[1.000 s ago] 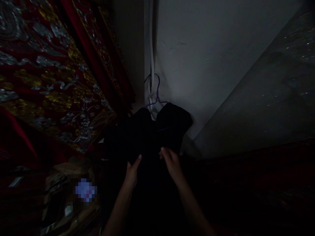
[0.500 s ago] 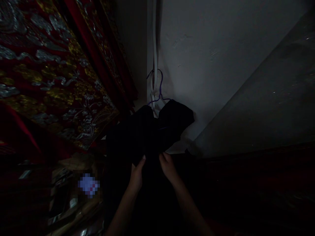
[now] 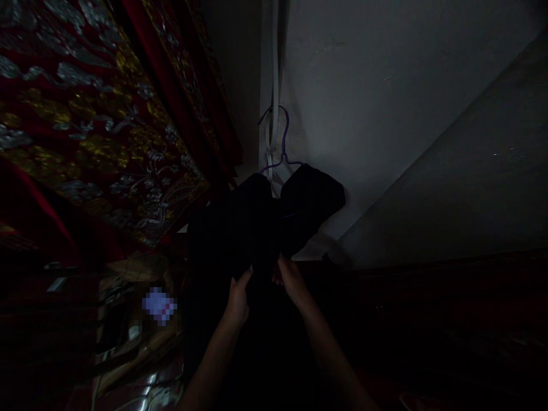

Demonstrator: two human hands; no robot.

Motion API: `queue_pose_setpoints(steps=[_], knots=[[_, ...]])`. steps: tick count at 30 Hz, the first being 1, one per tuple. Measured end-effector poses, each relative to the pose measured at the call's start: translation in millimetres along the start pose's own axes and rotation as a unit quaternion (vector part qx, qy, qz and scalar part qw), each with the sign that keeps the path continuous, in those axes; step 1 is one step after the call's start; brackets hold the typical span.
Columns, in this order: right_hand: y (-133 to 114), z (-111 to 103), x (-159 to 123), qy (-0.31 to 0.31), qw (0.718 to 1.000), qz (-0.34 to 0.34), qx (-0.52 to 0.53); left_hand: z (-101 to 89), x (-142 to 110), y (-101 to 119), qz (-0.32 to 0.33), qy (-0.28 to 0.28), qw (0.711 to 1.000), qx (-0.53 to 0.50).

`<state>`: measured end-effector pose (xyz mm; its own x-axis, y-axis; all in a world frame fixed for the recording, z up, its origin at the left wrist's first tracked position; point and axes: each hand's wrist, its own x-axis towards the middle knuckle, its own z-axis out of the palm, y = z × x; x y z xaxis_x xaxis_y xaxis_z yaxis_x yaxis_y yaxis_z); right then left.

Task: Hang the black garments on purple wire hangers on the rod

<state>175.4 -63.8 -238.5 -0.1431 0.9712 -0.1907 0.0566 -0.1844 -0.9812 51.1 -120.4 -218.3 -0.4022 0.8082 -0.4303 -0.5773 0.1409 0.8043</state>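
A black garment (image 3: 257, 222) hangs on a purple wire hanger (image 3: 280, 142) against a white wall, in dim light. My left hand (image 3: 237, 299) grips the front of the garment, thumb up along the cloth. My right hand (image 3: 291, 279) pinches the cloth just beside it, fingers curled into the fabric. Both hands sit close together below the garment's neck opening. The lower part of the garment is lost in darkness.
Red fabric with gold and silver embroidery (image 3: 94, 131) hangs at the left. White cords (image 3: 272, 85) run down the wall corner behind the hanger. A grey slanted surface (image 3: 462, 194) lies at the right. Shiny wrapped items (image 3: 128, 331) sit at the lower left.
My two hands have drawn closer together on the front of the garment. The view has shifted slightly, so the hanger and garment sit higher in the picture.
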Motion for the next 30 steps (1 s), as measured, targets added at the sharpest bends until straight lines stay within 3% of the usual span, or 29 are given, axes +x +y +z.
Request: queue_pose_setpoints(steps=[3, 9, 18, 21, 23, 27, 28, 30], knots=[[0.7, 0.1, 6.6, -0.009, 1.000, -0.015, -0.022, 3.2, -4.4, 2.2, -0.031, -0.017, 0.999, -0.009], [9.5, 2.6, -0.8, 0.006, 1.000, -0.012, -0.012, -4.5, -1.4, 16.1, -0.015, -0.016, 1.000, -0.001], [1.7, 5.8, -7.3, -0.019, 0.999, 0.025, 0.003, -5.4, -2.4, 10.5, -0.009, -0.038, 0.999, 0.005], [-2.6, 5.1, -8.9, -0.022, 1.000, 0.021, -0.001, -10.3, 7.1, 10.2, 0.068, 0.015, 0.997, 0.028], [-4.0, 4.0, -12.3, -0.021, 1.000, 0.019, 0.004, -17.3, 13.8, 7.7, 0.170, 0.072, 0.980, 0.080], [-3.2, 3.8, -19.2, -0.016, 1.000, 0.017, 0.003, -29.6, 16.5, -11.2, 0.407, 0.153, 0.872, 0.224], [-2.5, 4.2, -20.1, -0.019, 1.000, 0.016, -0.001, -30.3, 14.9, -18.2, 0.436, 0.138, 0.853, 0.251], [-1.1, 5.0, -20.6, -0.032, 0.999, 0.008, -0.006, -28.1, 11.5, -32.0, 0.429, 0.041, 0.854, 0.291]])
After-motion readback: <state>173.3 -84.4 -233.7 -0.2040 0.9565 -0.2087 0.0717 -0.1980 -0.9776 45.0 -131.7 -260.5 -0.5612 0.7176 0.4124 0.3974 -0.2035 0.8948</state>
